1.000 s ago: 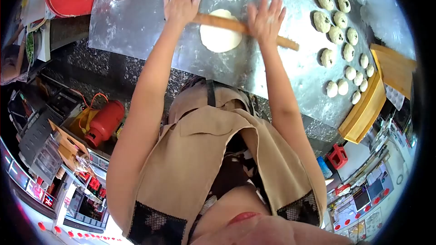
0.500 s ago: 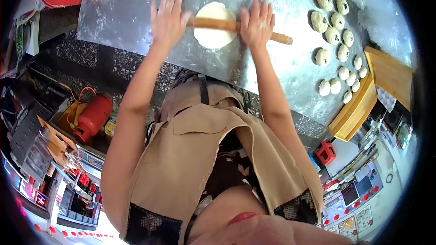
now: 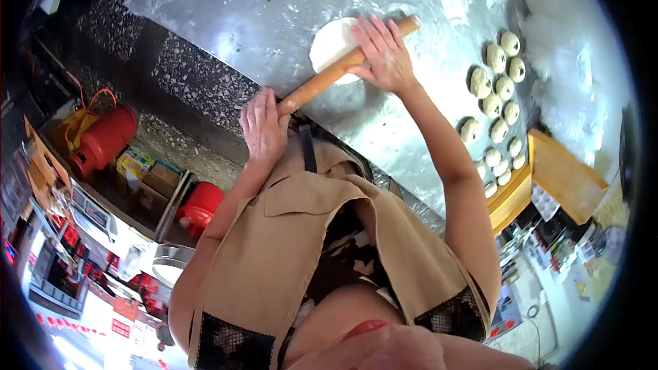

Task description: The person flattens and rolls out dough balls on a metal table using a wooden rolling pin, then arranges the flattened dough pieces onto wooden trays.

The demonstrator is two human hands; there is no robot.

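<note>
A wooden rolling pin (image 3: 321, 83) lies diagonally across a round, flat sheet of dough (image 3: 330, 44) on the floury metal table. My right hand (image 3: 385, 58) rests over the pin's upper part, fingers reaching across it and thumb on the near side, partly covering the dough's right edge. At the pin's lower end, by the table's front edge, my left hand (image 3: 264, 127) has its fingers close together and its thumb against the pin's tip. Several filled dough balls (image 3: 492, 105) sit in rows on the right, with smaller plain dough pieces (image 3: 500, 166) nearer me.
The metal table (image 3: 226, 0) has its front edge running diagonally just before my apron. A wooden box (image 3: 514, 202) stands at its right end. Left and below are a red gas cylinder (image 3: 106, 138), a red container (image 3: 202, 207) and a speckled floor (image 3: 192, 72).
The rolling pin has swung from nearly level to a steep diagonal. My left hand has come down toward me with its end, while my right hand has slid along toward the upper end.
</note>
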